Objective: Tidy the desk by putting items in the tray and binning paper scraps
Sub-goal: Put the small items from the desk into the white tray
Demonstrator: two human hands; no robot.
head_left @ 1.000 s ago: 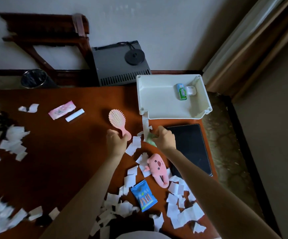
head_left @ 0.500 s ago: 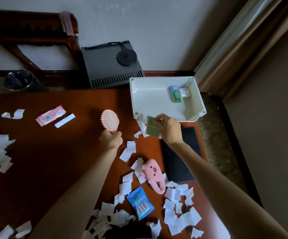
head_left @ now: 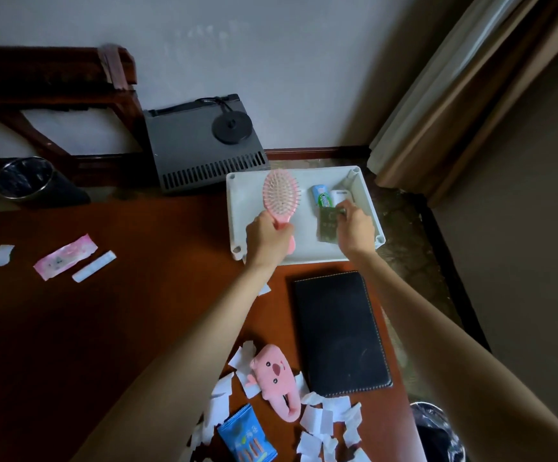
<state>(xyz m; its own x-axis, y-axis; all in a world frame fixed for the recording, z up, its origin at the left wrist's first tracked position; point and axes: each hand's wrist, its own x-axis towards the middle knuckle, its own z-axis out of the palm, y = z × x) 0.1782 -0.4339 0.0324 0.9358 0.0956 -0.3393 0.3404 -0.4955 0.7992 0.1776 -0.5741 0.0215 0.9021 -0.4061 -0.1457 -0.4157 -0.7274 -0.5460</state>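
Observation:
A white tray (head_left: 361,181) stands at the far right of the brown desk. My left hand (head_left: 267,240) grips the handle of a pink hairbrush (head_left: 281,196), whose bristled head is over the tray's left half. My right hand (head_left: 354,228) pinches a small dark green packet (head_left: 327,225) over the tray's right half, just below a green tube (head_left: 322,196) and a small white case (head_left: 340,195) lying in the tray. White paper scraps (head_left: 321,418) litter the desk's near edge.
A black notebook (head_left: 341,335), a pink plush toy (head_left: 276,378) and a blue snack packet (head_left: 246,440) lie near me. A pink wrapper (head_left: 66,256) and white strip (head_left: 94,261) lie left. Bins stand at far left (head_left: 24,178) and lower right (head_left: 437,431). A grey box (head_left: 204,145) sits behind the desk.
Both hands lifted off the desk and moved forward to the tray, the left carrying the hairbrush and the right carrying the green packet picked from the scraps.

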